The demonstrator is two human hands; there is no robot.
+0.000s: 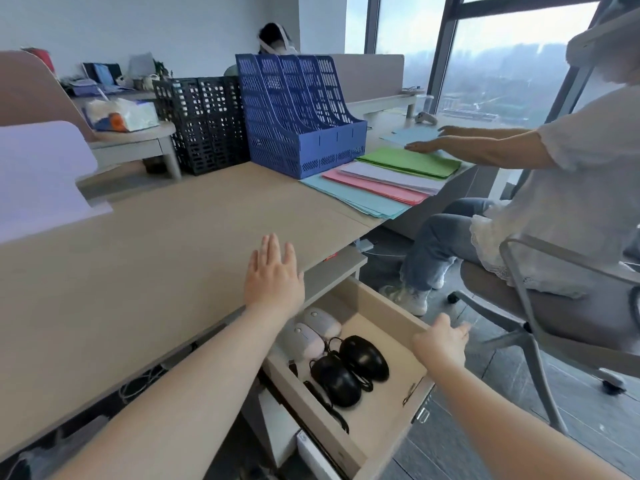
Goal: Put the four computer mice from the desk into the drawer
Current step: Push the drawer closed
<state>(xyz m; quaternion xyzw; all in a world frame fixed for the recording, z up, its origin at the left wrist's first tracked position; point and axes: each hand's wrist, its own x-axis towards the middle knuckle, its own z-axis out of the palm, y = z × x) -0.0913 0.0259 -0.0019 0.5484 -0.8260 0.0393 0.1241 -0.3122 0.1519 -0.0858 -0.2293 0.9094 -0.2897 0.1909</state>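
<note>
The drawer (381, 306) stands pulled out below the desk's front edge. Inside it lie two pale pink mice (320, 322) (304, 339) side by side at the back, and two black corded mice (363, 356) (337, 381) in front of them, cords coiled between. My left hand (273, 275) lies flat with fingers spread on the wooden desk (138, 254) near its edge, holding nothing. My right hand (441, 341) rests on the drawer's right front rim, fingers loosely apart, nothing in it.
A blue file rack (304, 116) and a black one (204, 123) stand at the desk's back. Coloured paper stacks (388, 181) lie at the right. Another person sits on a wheeled chair (540, 306) close to the drawer's right side.
</note>
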